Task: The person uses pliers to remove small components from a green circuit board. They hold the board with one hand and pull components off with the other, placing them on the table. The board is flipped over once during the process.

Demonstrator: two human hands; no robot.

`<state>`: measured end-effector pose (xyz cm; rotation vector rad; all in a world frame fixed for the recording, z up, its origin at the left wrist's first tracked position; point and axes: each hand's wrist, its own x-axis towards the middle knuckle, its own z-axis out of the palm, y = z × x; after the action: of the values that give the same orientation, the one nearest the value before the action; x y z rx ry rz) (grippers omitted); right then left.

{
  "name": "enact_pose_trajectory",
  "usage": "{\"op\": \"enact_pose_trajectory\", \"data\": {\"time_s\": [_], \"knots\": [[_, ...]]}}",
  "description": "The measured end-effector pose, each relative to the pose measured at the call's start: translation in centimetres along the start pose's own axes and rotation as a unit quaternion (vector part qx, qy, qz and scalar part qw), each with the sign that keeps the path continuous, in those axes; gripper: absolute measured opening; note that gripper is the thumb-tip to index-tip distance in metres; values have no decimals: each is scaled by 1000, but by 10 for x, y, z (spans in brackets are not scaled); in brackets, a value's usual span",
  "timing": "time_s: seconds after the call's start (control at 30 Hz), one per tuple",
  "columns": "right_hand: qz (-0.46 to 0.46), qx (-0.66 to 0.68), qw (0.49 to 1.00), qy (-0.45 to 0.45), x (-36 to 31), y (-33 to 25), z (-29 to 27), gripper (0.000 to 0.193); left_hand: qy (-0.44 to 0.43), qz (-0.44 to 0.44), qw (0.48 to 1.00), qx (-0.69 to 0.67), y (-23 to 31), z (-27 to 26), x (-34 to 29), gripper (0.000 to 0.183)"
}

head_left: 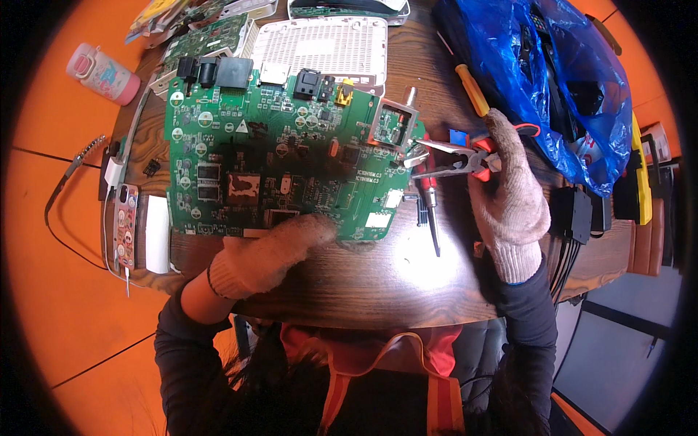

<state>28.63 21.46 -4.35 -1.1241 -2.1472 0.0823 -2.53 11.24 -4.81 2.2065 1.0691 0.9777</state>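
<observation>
Head view: at frame centre, the gloved left hand point(273, 251) presses flat on the green circuit board's point(283, 163) lower edge; at centre right, the gloved right hand point(512, 192) is closed around red-handled pliers point(454, 160), whose tips meet the board's metal shield point(395, 125)

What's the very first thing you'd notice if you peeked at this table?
A big green circuit board fills the middle of the round wooden table, held down at its near edge by the gloved left hand. At its right edge, the gloved right hand works red-handled pliers. A bright blue plastic bag sits behind.
</observation>
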Motion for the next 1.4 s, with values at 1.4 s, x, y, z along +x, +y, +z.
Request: {"op": "enact_pose_trajectory", "data": {"time_s": [1.4], "knots": [[-6, -199, 938, -285, 34, -25, -36, 38, 105, -238, 712, -652, -4, 16, 27, 37]]}}
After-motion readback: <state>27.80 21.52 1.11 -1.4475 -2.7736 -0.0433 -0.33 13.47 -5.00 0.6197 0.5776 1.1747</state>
